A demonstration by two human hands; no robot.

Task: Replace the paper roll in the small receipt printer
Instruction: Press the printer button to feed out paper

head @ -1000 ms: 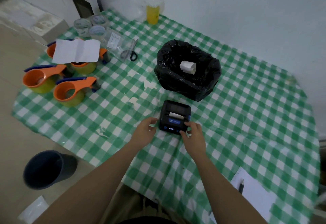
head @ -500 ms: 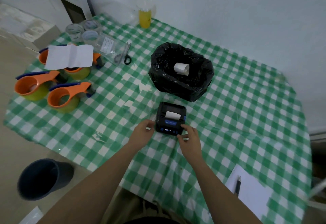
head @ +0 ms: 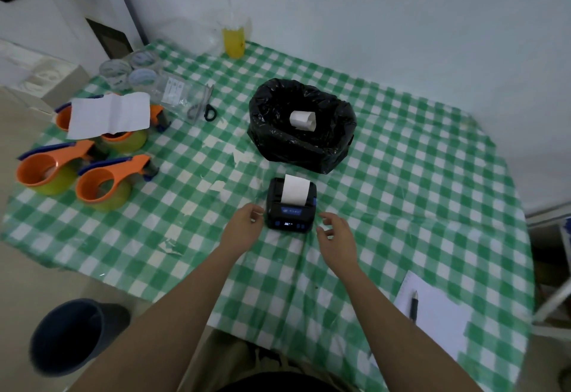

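— Two hands are seen at a small black receipt printer on a green-and-white checked tablecloth. How are they held?

— Nothing is gripped by either. The left hand is loosely curled, fingertips just at the printer's left side; whether contact is made cannot be told. The right hand is held half open, just clear of the right front corner.

— What can be counted?

— One printer, from whose slot one strip of white paper is fed. One paper roll is seen lying in one black-lined bin just behind the printer. Three orange tape dispensers are grouped at far left, one covered by a creased white sheet. One pair of scissors, one yellow drink and one pen on a notepad are also shown.

— Any legible writing?

— A blue label and lit display are carried on the printer's front, but neither can be read.
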